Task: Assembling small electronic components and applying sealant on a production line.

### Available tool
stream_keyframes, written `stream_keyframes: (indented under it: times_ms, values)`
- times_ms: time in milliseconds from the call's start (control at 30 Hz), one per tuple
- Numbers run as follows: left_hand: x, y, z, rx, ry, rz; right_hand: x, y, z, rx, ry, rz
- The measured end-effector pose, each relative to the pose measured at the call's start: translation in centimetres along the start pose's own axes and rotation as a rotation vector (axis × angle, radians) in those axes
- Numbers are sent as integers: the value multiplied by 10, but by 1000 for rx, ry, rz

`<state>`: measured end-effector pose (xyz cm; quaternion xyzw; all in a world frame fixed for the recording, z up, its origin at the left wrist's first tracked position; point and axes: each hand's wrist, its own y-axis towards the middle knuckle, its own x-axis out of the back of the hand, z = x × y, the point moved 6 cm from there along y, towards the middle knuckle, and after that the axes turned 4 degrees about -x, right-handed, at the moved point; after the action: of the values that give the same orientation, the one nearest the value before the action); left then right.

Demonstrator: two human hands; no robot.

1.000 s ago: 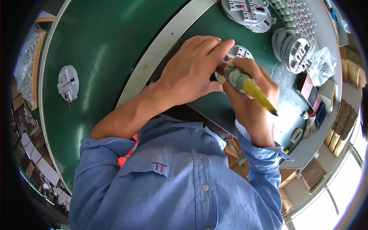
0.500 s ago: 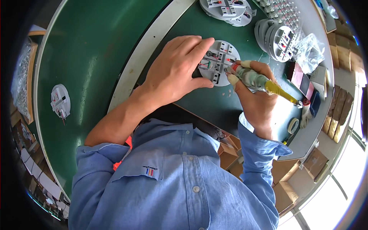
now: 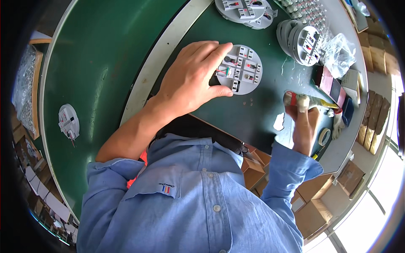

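Note:
A round grey plastic plate (image 3: 244,69) lies on the green tabletop, its raised sections holding small red and black parts and wires. My left hand (image 3: 192,76) grips its left side, the thumb at the near edge and the fingers at the far edge. Out to the right, my right hand (image 3: 304,116) is closed around a tool with a red front part and a yellow tapered tail (image 3: 322,102). Most of the tool's body is hidden by the fingers, which have pale wraps on some tips. The tool is apart from the plate.
Stacked similar plates (image 3: 306,44) and more plates (image 3: 244,10) stand at the far side. Beside them are rows of small clear parts (image 3: 299,10) and a clear plastic bag (image 3: 339,55). A tape roll (image 3: 324,137) lies right; a lone plate (image 3: 68,120) lies far left.
My right hand has moved away from the plate to the right, taking the tool with it. My left hand stays on the plate.

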<state>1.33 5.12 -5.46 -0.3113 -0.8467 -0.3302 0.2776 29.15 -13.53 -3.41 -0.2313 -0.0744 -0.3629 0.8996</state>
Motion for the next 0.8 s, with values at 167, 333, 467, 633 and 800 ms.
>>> stream_keyframes:
  times_ms: [167, 333, 467, 633, 800]
  values:
    - [-4, 6, -3, -2, -9, 4, -39, -21, 43, 274, -407, 62]
    - [-4, 6, -3, -7, -23, 7, -117, -11, 61, 628, -558, 253]
    - [-4, 13, -1, -18, -20, 7, -124, -6, 55, 568, -520, 264]
    - [-6, 18, -2, -13, -36, 16, -124, -6, 53, 504, -497, 194]
    - [-3, 19, -5, -8, -32, 18, -118, -10, 58, 762, -709, 176]
